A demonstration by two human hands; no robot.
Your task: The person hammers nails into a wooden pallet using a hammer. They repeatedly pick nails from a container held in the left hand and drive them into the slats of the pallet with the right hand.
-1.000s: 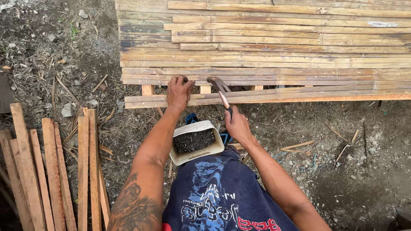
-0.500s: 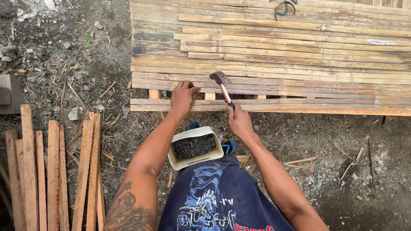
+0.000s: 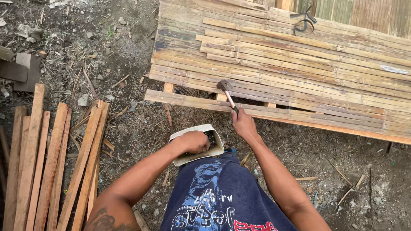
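Head view: right hand [image 3: 244, 124] fingers closed around steel-headed hammer [image 3: 227, 92] over woven bamboo-slat panel [image 3: 299, 55]; left hand [image 3: 195, 141] fingers curled inside cream rectangular nail tub [image 3: 177, 139], contents hidden

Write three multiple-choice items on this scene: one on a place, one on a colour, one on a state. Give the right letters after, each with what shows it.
1. Where is the left hand?
A. In the white container on the lap
B. On the bamboo slat panel
C. On the wooden strips on the ground

2. What colour are the shorts?
A. Bright yellow
B. Dark blue
C. White

3. How is the hammer held?
A. Lying loose on the dirt
B. Gripped by the handle in the right hand, head over the bamboo slat panel
C. Tucked into the container

Answers: 1 A, the fingers dip into the container's dark contents. 2 B, the cloth over the lap is dark blue with a print. 3 B, the right hand's fist closes on the handle's end and the metal head sits over the slats.
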